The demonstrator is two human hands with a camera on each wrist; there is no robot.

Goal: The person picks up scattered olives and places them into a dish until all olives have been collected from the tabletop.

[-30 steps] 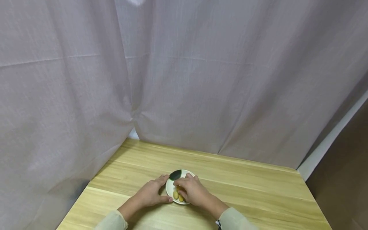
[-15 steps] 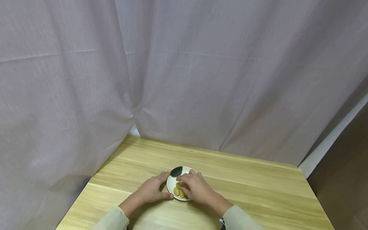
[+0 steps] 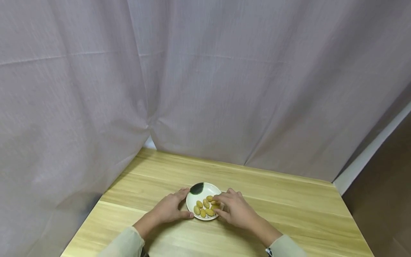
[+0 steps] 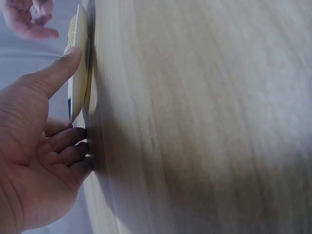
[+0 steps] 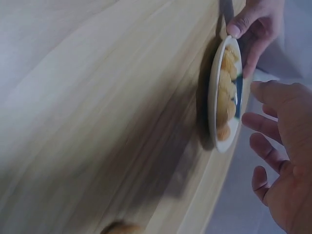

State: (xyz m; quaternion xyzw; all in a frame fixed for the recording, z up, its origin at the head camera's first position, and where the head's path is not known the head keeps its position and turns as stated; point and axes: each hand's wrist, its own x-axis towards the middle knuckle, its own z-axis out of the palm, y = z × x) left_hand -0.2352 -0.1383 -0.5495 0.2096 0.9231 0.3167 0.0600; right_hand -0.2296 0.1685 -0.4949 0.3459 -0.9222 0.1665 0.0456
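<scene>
A small white plate (image 3: pixel 210 187) with a dark green patch lies on the wooden table. Several oval, yellow-brown, nut-like pieces (image 3: pixel 206 203) with a rough surface are on it, mostly toward its near half. My left hand (image 3: pixel 168 208) holds the plate at its left side; in the left wrist view the thumb (image 4: pixel 63 68) lies on the rim and the other fingertips sit below it at the table. Over the plate's right edge is my right hand (image 3: pixel 236 210), fingers loosely bent and apart from the thumb. In the right wrist view nothing lies between them.
A blurred brown-orange thing (image 5: pixel 122 228) shows at the bottom of the right wrist view, on the table. The wooden table (image 3: pixel 289 203) extends around the plate. Grey curtains (image 3: pixel 205 107) hang behind and to the left, with a dark brown panel (image 3: pixel 382 189) at right.
My right hand has drawn to the right from the plate's middle, uncovering more of the pieces. The left hand stays at the rim. The head view has shifted slightly.
</scene>
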